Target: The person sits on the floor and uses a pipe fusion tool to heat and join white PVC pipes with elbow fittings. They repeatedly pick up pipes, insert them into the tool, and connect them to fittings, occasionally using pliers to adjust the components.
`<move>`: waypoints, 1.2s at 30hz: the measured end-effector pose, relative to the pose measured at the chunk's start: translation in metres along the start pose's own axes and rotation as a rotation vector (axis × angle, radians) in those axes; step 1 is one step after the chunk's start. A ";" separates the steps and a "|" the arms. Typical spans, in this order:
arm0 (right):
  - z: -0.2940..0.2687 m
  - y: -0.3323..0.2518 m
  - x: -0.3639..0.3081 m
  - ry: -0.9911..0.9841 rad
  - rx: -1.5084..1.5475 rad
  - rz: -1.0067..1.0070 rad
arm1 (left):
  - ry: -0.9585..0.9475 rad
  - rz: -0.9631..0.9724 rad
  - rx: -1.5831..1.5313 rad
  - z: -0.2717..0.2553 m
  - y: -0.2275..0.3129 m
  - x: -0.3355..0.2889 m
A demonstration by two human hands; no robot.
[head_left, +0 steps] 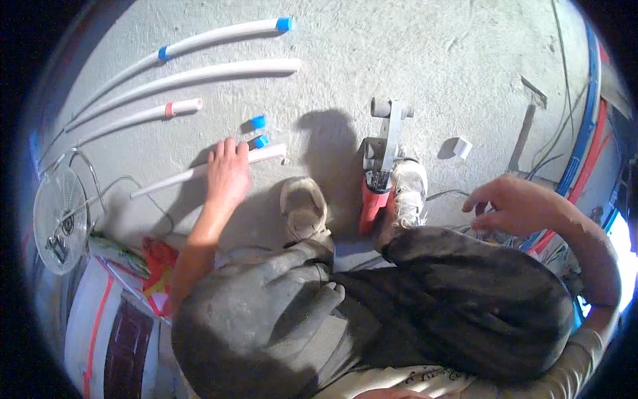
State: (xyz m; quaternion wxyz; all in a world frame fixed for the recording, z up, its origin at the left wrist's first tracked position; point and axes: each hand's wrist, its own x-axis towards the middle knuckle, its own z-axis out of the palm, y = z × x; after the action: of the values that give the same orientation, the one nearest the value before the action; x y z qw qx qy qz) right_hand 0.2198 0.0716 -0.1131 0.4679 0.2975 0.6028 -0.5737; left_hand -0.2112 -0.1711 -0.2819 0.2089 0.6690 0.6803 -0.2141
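My left hand (228,171) lies over a short white plastic pipe (267,154) on the floor, its fingers curled across the far side of it. The pipe's thicker end points right, close to two small blue fittings (258,122). Over by my right knee, my right hand (508,203) hangs in the air, empty, with thumb and loosely bent fingers apart. A pipe fusion welder with a red handle (373,205), a flat metal plate (393,133) and grey heating sockets (381,107) stands against my right shoe (409,189).
Three longer white pipes (232,71) lie at the far left, two with coloured bands. A white fitting (462,147) sits right of the welder. A round fan (63,219) stands at the left. Blue and red pipes (585,153) run along the right edge, near loose cables.
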 end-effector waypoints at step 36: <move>0.146 -0.007 0.044 0.482 0.981 -0.674 | 0.710 0.095 -0.446 -0.010 0.052 0.018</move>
State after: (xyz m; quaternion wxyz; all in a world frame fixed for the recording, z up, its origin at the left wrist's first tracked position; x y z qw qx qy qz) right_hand 0.2292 -0.0791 -0.1359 -0.0771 0.3916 0.4191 -0.8155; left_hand -0.1593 -0.1499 -0.2845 0.1110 0.6702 0.7083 0.1919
